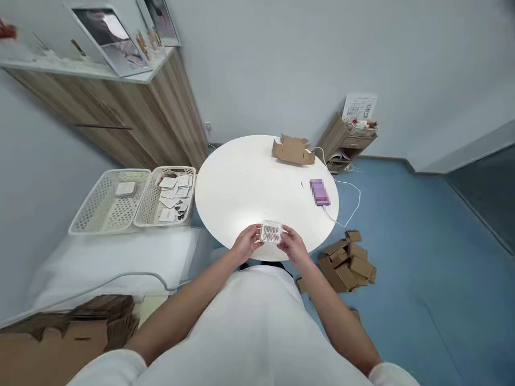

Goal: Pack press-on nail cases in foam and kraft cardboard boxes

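Both my hands hold a small clear plastic case [271,231] with several dark oval pieces inside, just above the near edge of the round white table [249,187]. My left hand [246,242] grips the case's left end with closed fingers. Its right end is pinched by my right hand [293,245]. The case lies flat, lid side up.
An open brown cardboard box [293,149] sits at the table's far side, a purple phone [319,192] with a white cable at the right. Two white baskets [132,199] stand on a surface to the left, one with several packets. Flat cardboard boxes [348,261] lie on the blue floor.
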The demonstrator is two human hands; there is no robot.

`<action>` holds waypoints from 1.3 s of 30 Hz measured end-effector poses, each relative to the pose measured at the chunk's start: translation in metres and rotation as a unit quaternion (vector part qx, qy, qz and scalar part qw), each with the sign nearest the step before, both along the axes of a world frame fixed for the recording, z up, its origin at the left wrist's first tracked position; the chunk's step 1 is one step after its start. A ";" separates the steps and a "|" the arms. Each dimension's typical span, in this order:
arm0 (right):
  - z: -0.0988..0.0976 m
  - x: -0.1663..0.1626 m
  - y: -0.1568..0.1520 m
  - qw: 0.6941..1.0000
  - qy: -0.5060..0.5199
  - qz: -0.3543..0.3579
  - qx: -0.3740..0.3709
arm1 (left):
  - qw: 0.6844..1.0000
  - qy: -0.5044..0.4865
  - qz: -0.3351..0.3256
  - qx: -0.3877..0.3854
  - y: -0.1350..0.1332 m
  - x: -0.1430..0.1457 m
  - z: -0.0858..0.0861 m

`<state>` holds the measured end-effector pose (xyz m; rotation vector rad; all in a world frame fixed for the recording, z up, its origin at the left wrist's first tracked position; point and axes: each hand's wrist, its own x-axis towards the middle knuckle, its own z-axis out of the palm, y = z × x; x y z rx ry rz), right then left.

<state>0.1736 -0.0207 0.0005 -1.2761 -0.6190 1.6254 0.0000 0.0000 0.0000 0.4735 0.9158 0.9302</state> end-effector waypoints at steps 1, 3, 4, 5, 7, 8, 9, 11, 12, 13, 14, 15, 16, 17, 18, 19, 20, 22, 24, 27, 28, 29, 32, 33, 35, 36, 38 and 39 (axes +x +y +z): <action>0.001 0.002 0.001 1.000 -0.006 0.003 0.006 | 1.000 0.022 -0.015 0.005 0.000 -0.001 0.001; 0.003 0.007 0.004 1.000 -0.022 0.011 0.017 | 0.997 0.063 -0.043 0.013 -0.001 -0.002 0.003; 0.004 0.009 0.005 0.999 -0.031 0.015 0.023 | 0.995 0.082 -0.056 0.016 -0.001 -0.003 0.004; 0.004 0.011 0.007 0.999 -0.041 0.019 0.031 | 0.992 0.104 -0.071 0.016 -0.002 -0.002 0.005; 0.005 0.014 0.010 0.997 -0.064 0.030 0.042 | 0.987 0.134 -0.092 0.015 -0.003 -0.001 0.006; 0.006 0.016 0.012 0.995 -0.078 0.037 0.044 | 0.985 0.141 -0.098 0.015 -0.003 0.001 0.006; 0.007 0.017 0.013 0.994 -0.094 0.044 0.045 | 0.984 0.146 -0.099 0.015 -0.003 0.002 0.005; 0.008 0.020 0.016 0.990 -0.117 0.066 0.047 | 0.983 0.156 -0.093 0.013 -0.003 0.006 0.005; 0.009 0.021 0.017 0.988 -0.123 0.079 0.048 | 0.983 0.162 -0.089 0.011 -0.002 0.008 0.005; 0.010 0.023 0.019 0.986 -0.127 0.094 0.050 | 0.982 0.171 -0.084 0.009 -0.002 0.010 0.004; 0.010 0.024 0.020 0.985 -0.128 0.107 0.051 | 0.980 0.181 -0.080 0.008 -0.001 0.012 0.004; 0.010 0.026 0.022 0.983 -0.130 0.117 0.051 | 0.978 0.193 -0.078 0.008 -0.001 0.013 0.003; 0.010 0.028 0.024 0.982 -0.132 0.125 0.051 | 0.975 0.207 -0.075 0.008 -0.001 0.014 0.002; 0.008 0.030 0.026 0.981 -0.134 0.131 0.049 | 0.973 0.220 -0.072 0.010 0.000 0.015 0.001; 0.007 0.032 0.028 0.980 -0.135 0.137 0.046 | 0.970 0.235 -0.069 0.014 -0.001 0.015 0.000; 0.005 0.034 0.030 0.979 -0.134 0.144 0.043 | 0.966 0.248 -0.067 0.017 -0.001 0.015 -0.002; 0.002 0.035 0.032 0.979 -0.132 0.151 0.040 | 0.963 0.260 -0.066 0.021 -0.002 0.015 -0.005; -0.003 0.037 0.036 0.978 -0.125 0.165 0.035 | 0.958 0.277 -0.072 0.026 -0.003 0.015 -0.010; -0.009 0.038 0.038 0.978 -0.115 0.172 0.034 | 0.954 0.288 -0.072 0.028 -0.006 0.016 -0.015; -0.017 0.038 0.042 0.978 -0.097 0.180 0.041 | 0.952 0.297 -0.059 0.046 -0.010 0.018 -0.022; -0.019 0.037 0.043 0.977 -0.094 0.186 0.045 | 0.950 0.303 -0.052 0.052 -0.012 0.019 -0.023; -0.021 0.035 0.045 0.975 -0.094 0.193 0.048 | 0.948 0.310 -0.045 0.056 -0.013 0.019 -0.025; -0.024 0.026 0.051 0.969 -0.102 0.220 0.052 | 0.937 0.343 -0.016 0.057 -0.017 0.015 -0.026; -0.024 0.021 0.054 0.967 -0.105 0.227 0.050 | 0.933 0.354 -0.006 0.058 -0.017 0.012 -0.026; -0.023 0.010 0.059 0.964 -0.110 0.237 0.048 | 0.923 0.379 0.016 0.066 -0.016 0.003 -0.024; -0.022 0.003 0.061 0.963 -0.113 0.239 0.049 | 0.916 0.394 0.028 0.073 -0.015 -0.003 -0.022; -0.020 -0.010 0.066 0.962 -0.119 0.239 0.053 | 0.896 0.430 0.057 0.091 -0.012 -0.016 -0.018; -0.020 -0.016 0.068 0.962 -0.123 0.239 0.054 | 0.886 0.446 0.071 0.100 -0.011 -0.023 -0.017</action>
